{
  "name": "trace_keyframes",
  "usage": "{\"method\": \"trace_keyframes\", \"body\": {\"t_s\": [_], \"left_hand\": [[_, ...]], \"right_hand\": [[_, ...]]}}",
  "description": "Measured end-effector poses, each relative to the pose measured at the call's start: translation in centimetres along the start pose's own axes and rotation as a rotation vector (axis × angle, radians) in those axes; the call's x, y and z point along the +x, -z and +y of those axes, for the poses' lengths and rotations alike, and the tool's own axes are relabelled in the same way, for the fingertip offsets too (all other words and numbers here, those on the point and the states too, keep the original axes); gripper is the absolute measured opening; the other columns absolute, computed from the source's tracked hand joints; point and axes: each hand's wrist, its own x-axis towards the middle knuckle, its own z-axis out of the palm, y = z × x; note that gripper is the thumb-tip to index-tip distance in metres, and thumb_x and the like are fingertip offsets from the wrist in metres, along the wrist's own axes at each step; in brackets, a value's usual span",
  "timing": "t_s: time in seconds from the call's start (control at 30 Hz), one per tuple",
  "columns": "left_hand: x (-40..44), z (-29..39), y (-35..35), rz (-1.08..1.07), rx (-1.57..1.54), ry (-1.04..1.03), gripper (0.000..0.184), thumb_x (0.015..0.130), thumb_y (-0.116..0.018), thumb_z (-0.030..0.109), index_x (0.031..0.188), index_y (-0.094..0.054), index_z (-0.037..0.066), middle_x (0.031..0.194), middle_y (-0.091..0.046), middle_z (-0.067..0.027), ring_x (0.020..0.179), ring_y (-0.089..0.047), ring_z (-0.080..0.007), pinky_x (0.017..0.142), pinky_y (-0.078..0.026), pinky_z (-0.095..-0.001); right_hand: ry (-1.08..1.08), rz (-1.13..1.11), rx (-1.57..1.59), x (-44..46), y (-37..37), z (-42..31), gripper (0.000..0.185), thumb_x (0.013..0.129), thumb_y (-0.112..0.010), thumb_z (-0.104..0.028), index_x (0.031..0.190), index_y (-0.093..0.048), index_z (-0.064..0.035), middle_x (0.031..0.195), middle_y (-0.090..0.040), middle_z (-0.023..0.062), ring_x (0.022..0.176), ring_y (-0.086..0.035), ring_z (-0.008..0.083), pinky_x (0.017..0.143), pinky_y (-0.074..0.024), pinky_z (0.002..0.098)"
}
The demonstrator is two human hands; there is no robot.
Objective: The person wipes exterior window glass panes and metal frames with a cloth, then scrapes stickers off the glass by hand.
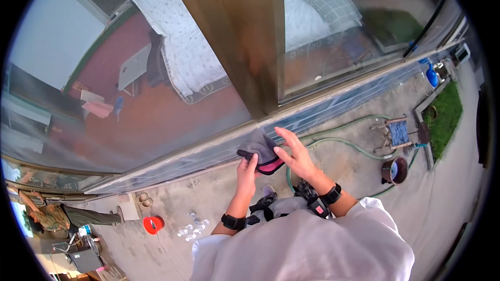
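In front of the large window, my left hand (247,176) pinches a folded grey cloth (257,151) with black edging and a pink underside, its thumb lying on the near edge. To the right of the cloth is my right hand (298,157), its fingers stretched out and apart. The tip of my right thumb is at the cloth's right edge; whether it presses on the fabric I cannot tell. Each wrist wears a black band.
A window ledge (208,148) runs across in front of me. On the concrete are a green hose (341,140), a folding stool (399,132), a dark bucket (394,170), a red bucket (153,224) and several clear bottles (192,229). Another person (54,217) is at far left.
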Motion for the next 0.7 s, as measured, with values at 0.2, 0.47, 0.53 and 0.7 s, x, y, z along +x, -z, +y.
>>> {"method": "trace_keyframes", "body": {"t_s": [0.2, 0.47, 0.53, 0.7], "left_hand": [[-2.5, 1.9, -4.1, -0.508, 0.116, -0.075, 0.070, 0.079, -0.045, -0.001, 0.143, -0.019, 0.007, 0.145, -0.026, -0.0137, 0.124, -0.043, -0.0236, 0.093, -0.045, -0.0370], [-6.3, 5.9, -2.5, -0.294, 0.025, -0.393, 0.038, 0.088, -0.048, 0.006, 0.126, -0.049, 0.005, 0.113, -0.061, -0.0157, 0.096, -0.063, -0.0240, 0.073, -0.052, -0.0323], [-5.8, 4.3, -0.8, -0.220, 0.024, -0.376, 0.036, 0.088, -0.048, 0.007, 0.124, -0.050, 0.005, 0.111, -0.061, -0.0149, 0.095, -0.063, -0.0231, 0.073, -0.052, -0.0316], [-7.5, -0.5, 3.3, -0.015, -0.010, -0.235, 0.033, 0.088, -0.052, 0.011, 0.120, -0.053, 0.006, 0.108, -0.063, -0.0131, 0.093, -0.063, -0.0212, 0.072, -0.052, -0.0303]], "right_hand": [[-0.530, -0.104, 0.781, 1.1, -0.4, 0.5, 0.046, 0.090, -0.058, -0.030, 0.128, -0.046, -0.0082, 0.112, -0.058, 0.0086, 0.098, -0.057, 0.0154, 0.085, -0.0469, 0.0292], [0.265, 0.160, 0.769, 11.1, 13.6, -16.7, 0.042, 0.093, -0.049, -0.017, 0.131, -0.038, -0.0007, 0.125, -0.050, 0.0115, 0.110, -0.053, 0.0199, 0.094, -0.0433, 0.0332], [0.663, 0.224, 0.551, 13.0, 14.1, -21.0, 0.044, 0.089, -0.053, -0.010, 0.129, -0.039, 0.0024, 0.127, -0.048, 0.0158, 0.117, -0.047, 0.0248, 0.098, -0.0379, 0.0362], [1.250, 0.308, -0.362, 18.2, 9.5, -20.5, 0.048, 0.068, -0.065, -0.009, 0.115, -0.058, -0.0106, 0.130, -0.047, 0.0129, 0.116, -0.048, 0.0291, 0.094, -0.0398, 0.0393]]}}
